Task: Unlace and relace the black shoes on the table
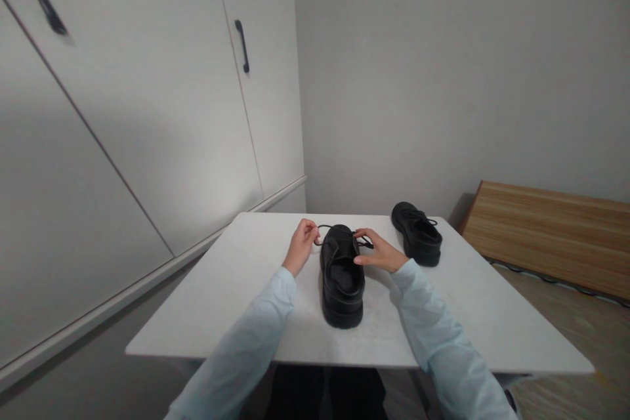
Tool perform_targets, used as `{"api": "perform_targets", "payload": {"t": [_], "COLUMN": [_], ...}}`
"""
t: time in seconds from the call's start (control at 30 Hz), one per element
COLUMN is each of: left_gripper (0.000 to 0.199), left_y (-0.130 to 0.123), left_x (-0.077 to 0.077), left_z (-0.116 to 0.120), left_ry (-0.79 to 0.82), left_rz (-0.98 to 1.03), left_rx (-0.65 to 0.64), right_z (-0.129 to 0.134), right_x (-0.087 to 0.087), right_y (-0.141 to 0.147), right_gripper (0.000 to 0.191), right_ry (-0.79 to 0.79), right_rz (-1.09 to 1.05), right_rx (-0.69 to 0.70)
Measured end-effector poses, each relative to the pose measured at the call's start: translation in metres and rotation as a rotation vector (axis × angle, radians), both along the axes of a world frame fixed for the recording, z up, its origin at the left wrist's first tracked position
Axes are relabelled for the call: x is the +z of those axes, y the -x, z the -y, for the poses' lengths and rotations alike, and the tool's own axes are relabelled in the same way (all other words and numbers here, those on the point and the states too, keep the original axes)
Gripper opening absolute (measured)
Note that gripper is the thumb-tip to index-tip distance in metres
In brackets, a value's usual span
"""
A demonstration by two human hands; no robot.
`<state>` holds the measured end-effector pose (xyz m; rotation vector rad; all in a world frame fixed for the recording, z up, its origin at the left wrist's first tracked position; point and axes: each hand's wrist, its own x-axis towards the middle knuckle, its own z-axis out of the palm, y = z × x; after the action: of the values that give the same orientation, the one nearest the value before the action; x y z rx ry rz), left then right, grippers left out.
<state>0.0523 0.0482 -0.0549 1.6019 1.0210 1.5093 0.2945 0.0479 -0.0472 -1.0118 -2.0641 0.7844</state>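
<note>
One black shoe (344, 298) stands on the desk (236, 282), toe toward the far edge, left hand (302, 241) pinching its lace (324, 226), right hand (378, 251) with fingers parted alongside, second shoe (420, 246) near the far right corner.

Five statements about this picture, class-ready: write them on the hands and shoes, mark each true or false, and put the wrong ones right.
1. The left hand pinches a lace of the nearer shoe. True.
2. The nearer shoe's toe points toward the person. False: its heel is toward the person and its toe points away.
3. Both shoes are black and stand on a white table. True.
4. The farther shoe is to the left of the nearer one. False: the farther shoe is to its right.
5. The right hand lies flat on the table. False: the right hand is at the nearer shoe's right side, thumb and fingers apart.
</note>
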Motion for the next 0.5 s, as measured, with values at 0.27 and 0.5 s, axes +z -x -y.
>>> {"api": "perform_targets", "payload": {"t": [0.27, 0.5], "left_gripper": [0.018, 0.012], "left_y": [0.0025, 0.0056], "left_x": [0.0079, 0.0065], "left_z": [0.0079, 0.0067], "left_ry": [-0.037, -0.044], "left_rz": [-0.359, -0.498], "left_rx": [0.042, 0.054], "right_z": [0.0009, 0.0038], "right_x": [0.0018, 0.0075], "right_y": [-0.0003, 0.0003], "right_gripper": [0.066, 0.070], "right_ry": [0.005, -0.010], "right_rz": [0.020, 0.019], "right_rx": [-0.002, 0.029]}}
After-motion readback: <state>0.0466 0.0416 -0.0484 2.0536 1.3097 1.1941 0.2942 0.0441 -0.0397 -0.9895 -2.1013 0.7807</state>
